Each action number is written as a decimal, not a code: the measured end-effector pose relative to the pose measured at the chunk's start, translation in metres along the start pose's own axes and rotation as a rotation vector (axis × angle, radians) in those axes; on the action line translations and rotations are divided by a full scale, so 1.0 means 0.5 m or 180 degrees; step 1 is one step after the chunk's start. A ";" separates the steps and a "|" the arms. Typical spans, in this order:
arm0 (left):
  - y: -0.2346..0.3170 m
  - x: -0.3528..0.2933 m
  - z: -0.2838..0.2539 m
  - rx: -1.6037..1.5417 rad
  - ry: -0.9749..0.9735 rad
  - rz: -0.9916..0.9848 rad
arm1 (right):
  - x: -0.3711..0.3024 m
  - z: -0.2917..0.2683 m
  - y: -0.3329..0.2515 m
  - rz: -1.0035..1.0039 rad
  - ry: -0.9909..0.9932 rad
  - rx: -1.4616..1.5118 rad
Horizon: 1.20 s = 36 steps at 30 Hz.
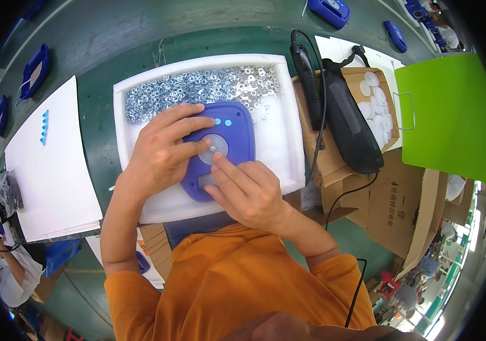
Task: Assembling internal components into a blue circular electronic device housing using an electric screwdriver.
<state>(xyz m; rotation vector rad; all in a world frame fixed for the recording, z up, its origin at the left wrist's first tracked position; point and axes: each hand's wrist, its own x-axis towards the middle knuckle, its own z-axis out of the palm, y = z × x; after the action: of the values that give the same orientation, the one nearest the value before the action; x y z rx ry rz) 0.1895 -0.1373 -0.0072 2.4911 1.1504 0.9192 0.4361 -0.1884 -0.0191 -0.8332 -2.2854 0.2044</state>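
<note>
A blue plastic casing [237, 133] with rounded corners lies over the white foam tray [280, 176], in front of me. It has a round grey disc [220, 149] in its middle, with a small shiny metal piece at the centre, and two light-blue dots above. My left hand [166, 145] is closed over the casing's left side, some fingers on its upper part and a fingertip on the disc. My right hand [251, 190] comes in from the lower right, fingers bent together, a fingertip at the disc's centre. Anything between its fingers is too small to make out.
Many metal washers [192, 85] fill the tray's far part. On the right stand a cardboard box [362, 77] of white discs, a corded black powered screwdriver [308, 79], a black mesh pouch [352, 119] and a green panel [447, 113]. More blue casings [35, 71] lie beyond.
</note>
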 end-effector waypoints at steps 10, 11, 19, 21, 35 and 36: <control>-0.001 0.001 0.003 -0.0089 0.0108 0.0047 | 0.002 0.002 -0.002 0.0063 0.0048 -0.0051; -0.001 -0.001 0.003 -0.0088 0.0106 0.0049 | 0.003 0.002 -0.002 0.0058 0.0053 -0.0066; -0.021 -0.007 -0.019 -0.0531 -0.0128 0.0071 | 0.002 0.002 0.001 0.0089 0.0079 -0.0101; -0.015 -0.001 -0.023 -0.0453 -0.0132 0.0092 | 0.002 0.000 0.000 0.0084 0.0091 -0.0121; -0.011 -0.019 -0.015 -0.0185 -0.0015 0.0306 | 0.090 -0.125 0.258 0.1500 0.0379 -0.1277; -0.010 -0.020 -0.014 -0.0232 0.0028 0.0347 | 0.089 -0.130 0.297 0.1683 0.0044 -0.1672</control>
<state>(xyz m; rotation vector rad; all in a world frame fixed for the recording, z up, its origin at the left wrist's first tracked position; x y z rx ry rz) 0.1774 -0.1418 -0.0087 2.5140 0.9735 0.9831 0.5292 -0.0501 0.0013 -1.6963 -2.0824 -0.1823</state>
